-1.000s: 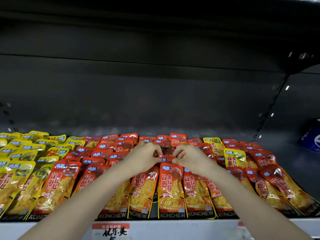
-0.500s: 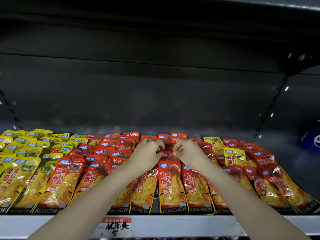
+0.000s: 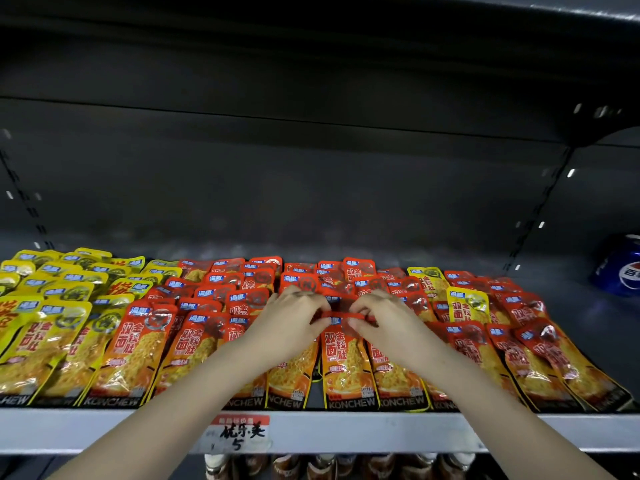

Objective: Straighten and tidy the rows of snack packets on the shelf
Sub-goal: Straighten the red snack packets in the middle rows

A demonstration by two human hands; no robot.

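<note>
Judged the flat red-orange foil snack packet [image 3: 341, 362] light, limp and glossy-slick, likely to crinkle and slide rather than resist. Best taken by the sealed top strip, probably the stiffest part. Lay in the middle row on the grey metal shelf [image 3: 415, 433], shingled among red neighbouring packets [image 3: 398, 372], lower end near the front lip. Pinched that top strip from both sides with the left hand [image 3: 287, 329] and the right hand [image 3: 386, 329], fingers [image 3: 358, 308] curled almost fully closed over the thin red edge. Could not tell one packet from several in that pinch.
</note>
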